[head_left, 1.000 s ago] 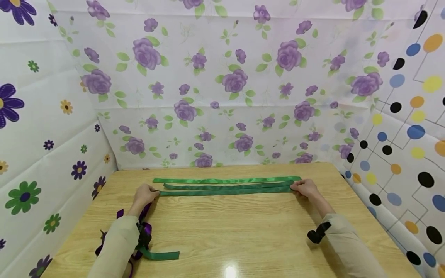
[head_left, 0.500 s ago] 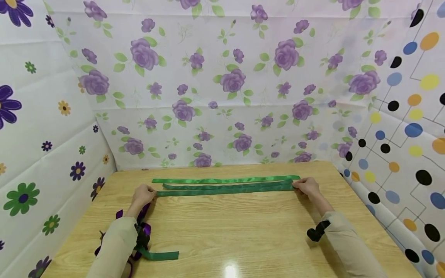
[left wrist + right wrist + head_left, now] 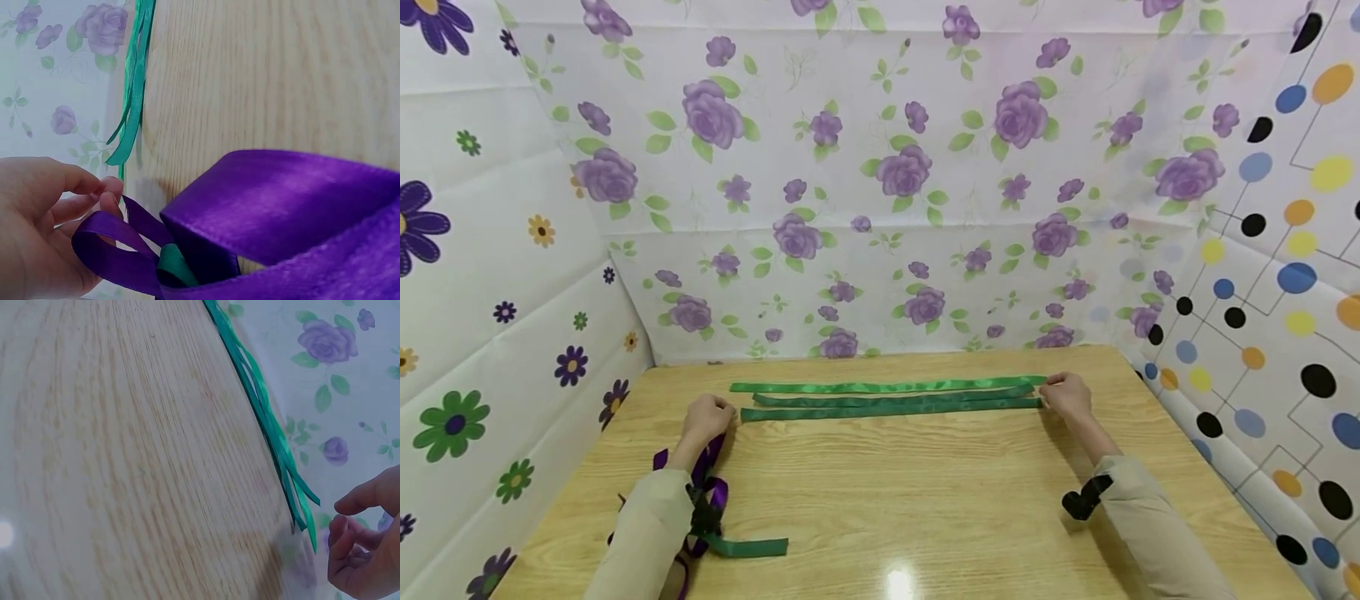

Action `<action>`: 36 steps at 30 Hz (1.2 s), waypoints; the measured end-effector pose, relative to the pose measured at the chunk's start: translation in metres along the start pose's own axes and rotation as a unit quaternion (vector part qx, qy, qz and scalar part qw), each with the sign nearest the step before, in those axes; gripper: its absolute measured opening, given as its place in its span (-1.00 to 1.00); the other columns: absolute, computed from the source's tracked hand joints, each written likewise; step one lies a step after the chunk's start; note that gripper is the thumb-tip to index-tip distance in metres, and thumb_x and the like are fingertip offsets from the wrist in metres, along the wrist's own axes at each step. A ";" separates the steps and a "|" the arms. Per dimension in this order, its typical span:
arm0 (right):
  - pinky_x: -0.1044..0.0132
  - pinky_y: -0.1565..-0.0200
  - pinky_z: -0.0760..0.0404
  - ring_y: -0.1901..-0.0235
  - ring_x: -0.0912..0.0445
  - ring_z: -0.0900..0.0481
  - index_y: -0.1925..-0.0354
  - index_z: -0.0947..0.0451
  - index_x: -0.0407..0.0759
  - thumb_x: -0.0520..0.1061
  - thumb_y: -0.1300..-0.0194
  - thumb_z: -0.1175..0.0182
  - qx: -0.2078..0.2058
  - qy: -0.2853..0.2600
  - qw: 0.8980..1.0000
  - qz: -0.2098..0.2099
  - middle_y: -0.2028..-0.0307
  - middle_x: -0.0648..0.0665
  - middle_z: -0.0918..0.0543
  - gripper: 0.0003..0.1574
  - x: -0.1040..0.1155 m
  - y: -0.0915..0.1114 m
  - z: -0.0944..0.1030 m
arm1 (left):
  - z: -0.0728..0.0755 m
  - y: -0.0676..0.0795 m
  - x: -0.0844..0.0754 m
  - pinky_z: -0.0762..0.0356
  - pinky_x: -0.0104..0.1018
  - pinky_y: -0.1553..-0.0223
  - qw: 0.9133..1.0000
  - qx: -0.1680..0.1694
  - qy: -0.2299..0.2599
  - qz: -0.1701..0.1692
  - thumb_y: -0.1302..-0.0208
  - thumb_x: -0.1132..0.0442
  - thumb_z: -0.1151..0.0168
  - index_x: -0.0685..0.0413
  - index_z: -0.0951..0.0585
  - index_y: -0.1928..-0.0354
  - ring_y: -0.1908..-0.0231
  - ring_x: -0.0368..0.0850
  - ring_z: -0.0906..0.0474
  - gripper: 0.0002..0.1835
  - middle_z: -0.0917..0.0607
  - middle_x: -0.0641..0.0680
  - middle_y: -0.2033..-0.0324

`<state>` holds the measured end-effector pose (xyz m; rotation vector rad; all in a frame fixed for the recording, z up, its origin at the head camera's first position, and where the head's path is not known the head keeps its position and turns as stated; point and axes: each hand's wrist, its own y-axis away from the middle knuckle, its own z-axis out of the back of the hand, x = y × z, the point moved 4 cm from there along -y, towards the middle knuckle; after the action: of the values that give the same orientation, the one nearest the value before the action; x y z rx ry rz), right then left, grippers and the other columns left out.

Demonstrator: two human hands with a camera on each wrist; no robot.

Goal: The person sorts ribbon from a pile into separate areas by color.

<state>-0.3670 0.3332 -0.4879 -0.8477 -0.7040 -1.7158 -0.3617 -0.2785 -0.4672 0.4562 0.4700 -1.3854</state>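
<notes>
On the wooden table [image 3: 887,475], 3 long green ribbons [image 3: 887,409] lie between 2 loosely curled hands [image 3: 706,419] [image 3: 1067,397].

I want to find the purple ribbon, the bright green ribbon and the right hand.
Purple ribbon [image 3: 275,200], left wrist view: broad loop.
Bright green ribbon [image 3: 880,388], head view: middle stretch.
Right hand [image 3: 1071,397], head view: its back.

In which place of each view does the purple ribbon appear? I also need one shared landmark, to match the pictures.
Head: the purple ribbon lies at lower left, partly hidden by the left sleeve.
Left wrist: the purple ribbon spreads over the lower right.
Right wrist: not in view.
Shared landmark: the green ribbons, visible in all three.
</notes>
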 end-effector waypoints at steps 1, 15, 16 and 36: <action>0.17 0.31 -0.58 0.20 -0.14 -0.61 -0.12 -0.38 -0.44 -0.16 -0.33 -0.06 0.000 -0.004 1.000 0.004 0.13 -0.39 -0.60 -0.52 0.002 0.000 0.000 | 0.000 0.000 -0.001 -0.48 -0.24 0.37 1.000 -0.001 0.001 -0.001 -0.33 0.28 0.02 0.42 -0.63 0.11 0.32 0.05 -0.56 -0.66 -0.65 0.39 0.12; 0.20 0.35 -0.53 0.28 -0.05 -0.59 -0.16 -0.36 -0.45 -0.20 -0.36 0.09 0.030 -0.001 0.998 0.046 0.16 -0.39 -0.59 -0.52 0.017 0.007 -0.010 | 0.000 0.009 -0.013 -0.31 -0.34 0.57 0.999 -0.022 0.003 -0.044 -0.32 0.33 0.09 0.40 -0.63 0.11 0.63 -0.17 -0.37 -0.66 -0.69 0.25 0.37; 0.19 0.34 -0.54 0.29 -0.04 -0.59 -0.16 -0.36 -0.46 -0.20 -0.36 0.09 0.038 0.001 0.998 0.054 0.17 -0.38 -0.59 -0.52 0.018 0.008 -0.011 | 0.000 0.011 -0.015 -0.32 -0.34 0.57 0.999 -0.020 0.003 -0.047 -0.33 0.33 0.10 0.40 -0.62 0.09 0.63 -0.17 -0.38 -0.65 -0.70 0.27 0.34; 0.10 0.22 -0.60 0.16 -0.10 -0.63 0.03 -0.53 -0.37 -0.14 -0.43 -0.02 0.166 0.148 0.952 0.210 0.14 -0.31 -0.64 -0.67 0.065 0.042 -0.038 | -0.005 0.057 -0.063 -0.56 -0.23 0.38 0.960 0.191 -0.004 -0.206 -0.41 0.27 -0.09 0.36 -0.62 0.07 0.35 0.08 -0.62 -0.73 -0.69 0.25 0.29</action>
<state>-0.3470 0.2559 -0.4546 -0.4498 -0.5390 -1.2588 -0.3137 -0.2167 -0.4339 0.6931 0.2968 -1.8944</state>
